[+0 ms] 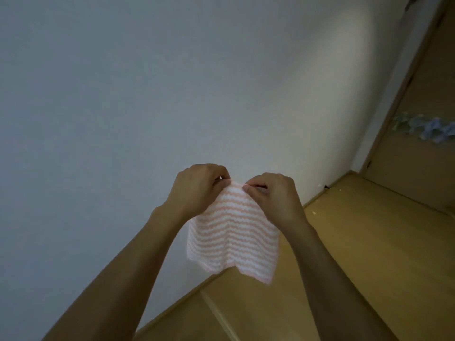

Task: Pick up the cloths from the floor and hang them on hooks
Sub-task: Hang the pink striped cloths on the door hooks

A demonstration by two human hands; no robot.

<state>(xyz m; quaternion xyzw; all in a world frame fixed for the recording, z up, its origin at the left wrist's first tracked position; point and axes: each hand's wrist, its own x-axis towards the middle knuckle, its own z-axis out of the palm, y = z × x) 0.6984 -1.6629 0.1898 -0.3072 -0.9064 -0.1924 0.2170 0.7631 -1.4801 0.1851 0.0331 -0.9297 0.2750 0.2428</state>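
Note:
A pink and white striped cloth (234, 232) hangs in front of the white wall (147, 94), held up by its top edge. My left hand (197, 188) pinches the top edge on the left. My right hand (273, 195) pinches the same edge on the right, close beside the left hand. The cloth drapes down freely below both hands, above the wooden floor. No hook shows in this view; the hands cover the spot at the cloth's top edge.
Wooden floor (369, 254) runs along the wall's base to the right. A wooden door (423, 134) stands at the far right with pale blue and green cloths (428, 126) hanging across it. Small specks lie on the floor near the wall corner.

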